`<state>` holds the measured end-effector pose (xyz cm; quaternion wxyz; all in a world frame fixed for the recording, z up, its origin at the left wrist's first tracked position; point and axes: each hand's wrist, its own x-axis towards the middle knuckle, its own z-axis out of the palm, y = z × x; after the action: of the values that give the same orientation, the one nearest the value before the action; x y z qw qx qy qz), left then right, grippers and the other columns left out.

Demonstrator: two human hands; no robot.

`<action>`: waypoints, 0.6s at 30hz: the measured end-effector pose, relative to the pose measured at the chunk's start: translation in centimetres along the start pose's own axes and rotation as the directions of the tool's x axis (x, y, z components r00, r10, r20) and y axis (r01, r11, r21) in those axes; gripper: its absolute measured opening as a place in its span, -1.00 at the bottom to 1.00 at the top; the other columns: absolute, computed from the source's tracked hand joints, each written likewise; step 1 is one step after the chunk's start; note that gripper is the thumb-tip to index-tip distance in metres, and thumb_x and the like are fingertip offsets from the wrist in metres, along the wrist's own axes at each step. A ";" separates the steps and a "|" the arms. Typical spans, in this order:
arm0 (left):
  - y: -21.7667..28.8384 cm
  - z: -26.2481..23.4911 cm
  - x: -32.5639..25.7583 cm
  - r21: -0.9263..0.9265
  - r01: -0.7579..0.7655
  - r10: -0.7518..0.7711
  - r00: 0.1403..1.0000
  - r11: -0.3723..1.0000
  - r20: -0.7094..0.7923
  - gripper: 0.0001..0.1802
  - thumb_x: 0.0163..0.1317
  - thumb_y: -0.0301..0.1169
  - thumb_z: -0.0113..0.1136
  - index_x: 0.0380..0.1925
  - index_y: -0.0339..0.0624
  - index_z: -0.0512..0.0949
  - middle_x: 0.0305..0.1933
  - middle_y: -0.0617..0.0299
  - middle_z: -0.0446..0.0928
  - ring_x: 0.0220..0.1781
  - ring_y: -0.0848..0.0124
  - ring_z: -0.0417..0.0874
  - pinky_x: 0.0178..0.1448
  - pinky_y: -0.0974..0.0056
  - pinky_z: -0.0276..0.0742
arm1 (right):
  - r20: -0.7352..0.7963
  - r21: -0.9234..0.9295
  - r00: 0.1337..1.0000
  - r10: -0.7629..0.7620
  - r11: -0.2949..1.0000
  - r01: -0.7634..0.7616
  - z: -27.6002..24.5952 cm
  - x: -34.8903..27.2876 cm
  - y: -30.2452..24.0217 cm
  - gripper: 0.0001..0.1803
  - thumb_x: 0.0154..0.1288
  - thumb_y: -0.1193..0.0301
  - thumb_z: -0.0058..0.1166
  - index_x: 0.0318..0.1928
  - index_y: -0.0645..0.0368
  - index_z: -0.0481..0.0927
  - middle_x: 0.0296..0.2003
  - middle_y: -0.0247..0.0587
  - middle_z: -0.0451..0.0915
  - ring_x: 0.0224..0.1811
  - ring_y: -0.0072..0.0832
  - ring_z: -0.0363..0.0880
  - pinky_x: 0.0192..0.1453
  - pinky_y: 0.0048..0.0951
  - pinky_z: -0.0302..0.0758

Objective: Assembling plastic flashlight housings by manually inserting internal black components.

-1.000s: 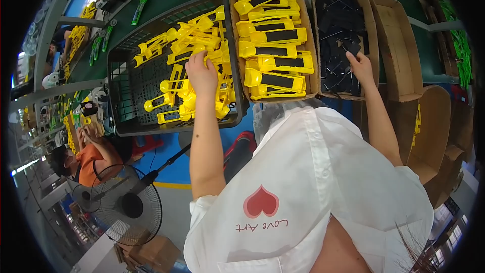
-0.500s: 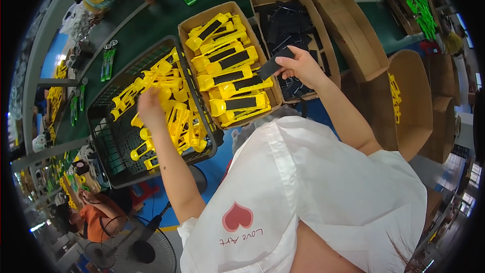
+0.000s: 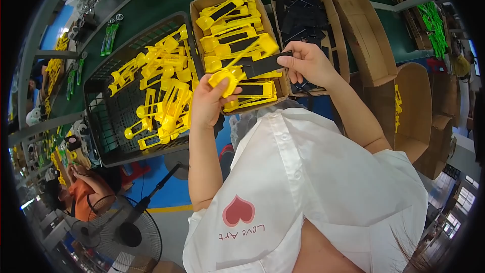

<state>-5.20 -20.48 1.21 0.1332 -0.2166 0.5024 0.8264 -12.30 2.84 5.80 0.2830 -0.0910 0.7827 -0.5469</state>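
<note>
My left hand (image 3: 206, 106) grips a yellow plastic frame (image 3: 261, 46) by its rounded end, the other end slanting up to the right. Between finger and thumb of my right hand (image 3: 312, 64) is a flat black plate (image 3: 267, 64), its far end at the frame, apparently touching it. Both are held above a cardboard box (image 3: 196, 11) of yellow frames, many with black plates in them. At the left, a black plastic basket (image 3: 92, 121) holds loose yellow frames (image 3: 174, 103) without plates. Loose black plates (image 3: 303, 17) fill another cardboard box (image 3: 343, 45).
An open cardboard box (image 3: 366, 40) stands farther right, beside a larger carton (image 3: 414, 116) with some yellow parts. Green tools (image 3: 108, 39) lie on the green table (image 3: 161, 0). A floor fan (image 3: 126, 232) and a seated person in orange (image 3: 83, 197) are at lower left.
My left hand has come out of the basket, moved right with a yellow frame, and met the black plate. My right hand still holds the plate, slightly lower and farther right.
</note>
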 end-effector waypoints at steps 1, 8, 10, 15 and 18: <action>-0.2 0.1 0.1 0.041 0.013 -0.016 0.998 0.999 0.065 -0.71 0.12 -0.46 0.08 -0.14 -0.26 0.36 -0.27 0.14 0.50 -0.36 0.30 0.60 -0.37 0.38 0.55 | 0.006 -0.001 1.000 0.007 1.000 -0.007 0.2 0.0 -0.2 -0.79 0.18 0.35 0.00 -0.28 0.24 0.44 -0.54 -0.28 0.54 -0.71 -0.71 0.41 -0.63 -0.74 0.33; -0.8 0.7 0.2 0.061 0.037 -0.046 0.988 0.997 0.151 -0.71 0.10 -0.47 0.10 -0.16 -0.34 0.42 -0.31 0.11 0.51 -0.41 0.35 0.58 -0.35 0.36 0.55 | 0.074 -0.177 0.991 0.112 0.979 -0.097 0.7 -0.1 -0.9 -0.80 0.20 0.36 -0.03 -0.26 0.24 0.46 -0.63 -0.33 0.46 -0.68 -0.66 0.35 -0.58 -0.65 0.28; -0.8 0.6 0.1 0.055 0.038 -0.046 0.987 0.998 0.154 -0.73 0.10 -0.47 0.10 -0.19 -0.35 0.43 -0.31 0.12 0.51 -0.41 0.36 0.58 -0.36 0.37 0.56 | 0.106 -0.153 0.986 0.127 0.982 -0.110 0.3 -0.4 -1.2 -0.80 0.19 0.35 -0.02 -0.27 0.24 0.46 -0.62 -0.32 0.46 -0.67 -0.65 0.35 -0.57 -0.65 0.28; -0.3 1.5 -0.1 0.203 0.018 -0.042 0.993 0.979 0.113 -0.74 0.13 -0.40 0.08 -0.21 -0.32 0.45 -0.41 0.19 0.50 -0.54 0.43 0.53 -0.52 0.44 0.44 | 0.040 -0.276 0.989 0.141 0.953 -0.125 0.8 -0.3 -0.7 -0.78 0.19 0.33 -0.01 -0.31 0.25 0.45 -0.64 -0.30 0.46 -0.68 -0.64 0.36 -0.58 -0.65 0.28; -0.4 1.2 0.1 0.203 0.024 -0.050 0.991 0.979 0.121 -0.76 0.13 -0.41 0.08 -0.24 -0.33 0.47 -0.40 0.19 0.50 -0.54 0.44 0.52 -0.51 0.46 0.44 | -0.009 -0.316 0.996 0.090 0.945 -0.088 1.0 -0.5 -0.6 -0.78 0.19 0.32 -0.01 -0.34 0.26 0.44 -0.65 -0.30 0.45 -0.72 -0.62 0.34 -0.60 -0.65 0.29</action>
<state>-5.37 -19.26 1.28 0.2012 -0.1590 0.5697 0.7809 -11.46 2.00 6.22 0.2915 -0.1011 0.8625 -0.4010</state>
